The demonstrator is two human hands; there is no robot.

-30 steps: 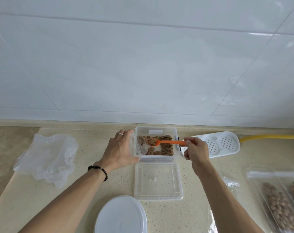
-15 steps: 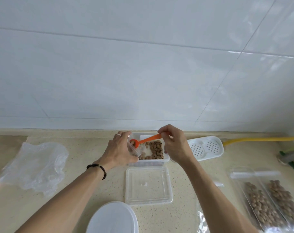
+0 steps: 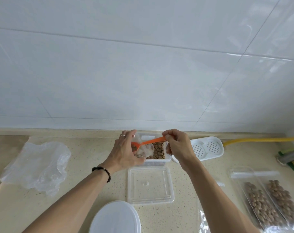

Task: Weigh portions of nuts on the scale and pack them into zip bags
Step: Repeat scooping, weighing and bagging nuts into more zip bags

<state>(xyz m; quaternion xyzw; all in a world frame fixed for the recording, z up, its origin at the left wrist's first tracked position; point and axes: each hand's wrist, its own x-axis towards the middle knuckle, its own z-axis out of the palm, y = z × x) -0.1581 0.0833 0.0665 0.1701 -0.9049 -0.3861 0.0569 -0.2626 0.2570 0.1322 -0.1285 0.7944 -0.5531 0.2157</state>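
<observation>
The right hand (image 3: 177,145) pinches the orange plastic spoon (image 3: 149,142), its bowl pointing left into the clear zip bag (image 3: 142,151) that the left hand (image 3: 124,152) grips over the clear plastic nut box (image 3: 159,158).

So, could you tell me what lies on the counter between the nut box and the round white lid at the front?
In the head view, a clear square lid lies flat between the nut box and the round white lid.
</observation>
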